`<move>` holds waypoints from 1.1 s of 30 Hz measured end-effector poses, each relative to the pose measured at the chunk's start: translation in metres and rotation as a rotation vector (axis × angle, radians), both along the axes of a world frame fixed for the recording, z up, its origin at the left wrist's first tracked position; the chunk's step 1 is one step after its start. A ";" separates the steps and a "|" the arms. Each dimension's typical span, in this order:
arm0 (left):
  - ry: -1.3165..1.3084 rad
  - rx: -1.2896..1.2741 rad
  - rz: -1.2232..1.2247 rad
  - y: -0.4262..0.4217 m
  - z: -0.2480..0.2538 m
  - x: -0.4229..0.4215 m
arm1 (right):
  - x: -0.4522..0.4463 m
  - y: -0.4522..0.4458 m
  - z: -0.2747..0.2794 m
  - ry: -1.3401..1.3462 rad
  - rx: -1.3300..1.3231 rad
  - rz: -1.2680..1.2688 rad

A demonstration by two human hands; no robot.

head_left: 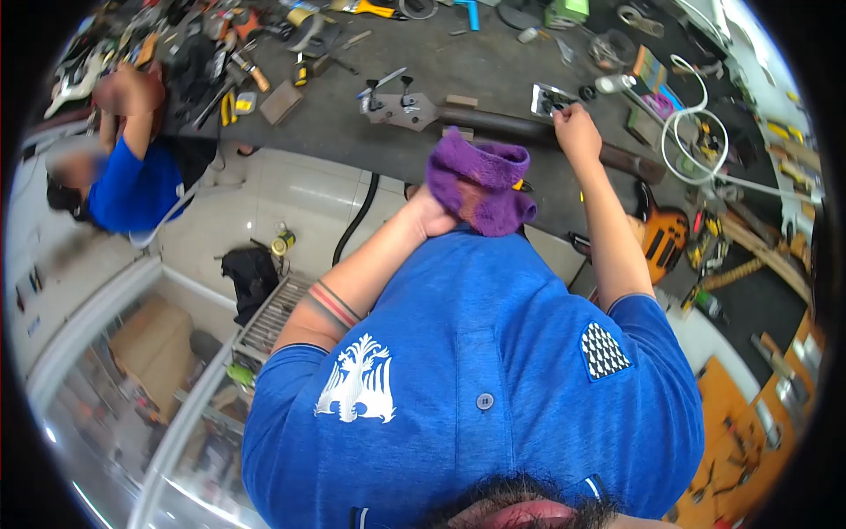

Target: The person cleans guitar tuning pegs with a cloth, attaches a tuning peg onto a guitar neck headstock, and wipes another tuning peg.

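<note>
My left hand [429,214] holds a crumpled purple cloth [483,181] in front of my chest, its fingers partly covered by the cloth. My right hand [577,132] reaches over the workbench, its fingers closed at the edge of a small clear packet [548,99] with dark parts in it. Between my hands and the back of the bench lies a guitar neck [511,121], its headstock [401,109] pointing left with two tuners standing on it. A sunburst guitar body [663,236] is to the right of my right forearm.
Pliers [229,108], a wooden block [280,103] and many tools crowd the bench's left side. A white bottle [614,84] and a coiled white cable [696,145] are at the right. At the far left, a person in a blue shirt [132,189] works at the bench.
</note>
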State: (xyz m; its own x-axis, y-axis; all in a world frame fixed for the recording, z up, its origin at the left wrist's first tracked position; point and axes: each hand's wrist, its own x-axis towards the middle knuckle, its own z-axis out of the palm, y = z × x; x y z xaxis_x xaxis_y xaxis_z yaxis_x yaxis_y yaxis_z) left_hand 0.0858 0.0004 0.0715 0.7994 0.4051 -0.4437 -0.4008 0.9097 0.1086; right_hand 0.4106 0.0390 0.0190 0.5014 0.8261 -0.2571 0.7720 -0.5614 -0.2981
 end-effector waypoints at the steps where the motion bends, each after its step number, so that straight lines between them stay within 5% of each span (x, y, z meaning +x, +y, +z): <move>1: 0.039 0.014 0.014 -0.011 -0.006 0.005 | 0.003 0.012 -0.009 -0.110 -0.171 0.057; 8: 0.076 0.086 0.397 -0.047 0.012 -0.023 | 0.017 0.032 -0.022 -0.206 -0.221 0.271; 16: 0.239 0.326 0.392 -0.053 0.017 -0.001 | 0.043 -0.021 0.036 0.625 0.322 0.263; 22: 0.782 1.007 0.342 -0.050 0.027 0.039 | -0.016 -0.079 0.140 0.754 0.319 0.534; 25: 1.310 1.993 -0.059 -0.032 0.080 0.069 | -0.037 -0.095 0.165 0.777 0.377 0.742; 26: 1.059 1.562 0.195 -0.038 0.085 0.074 | -0.038 -0.097 0.167 0.718 0.415 0.762; 29: 0.994 1.448 0.168 -0.046 0.096 0.072 | -0.037 -0.102 0.170 0.639 0.482 0.811; 32: 1.115 2.016 -0.006 -0.041 0.124 0.082 | -0.041 -0.112 0.175 0.589 0.516 0.880; 33: 1.054 1.745 0.084 -0.047 0.113 0.082 | -0.042 -0.115 0.176 0.590 0.533 0.892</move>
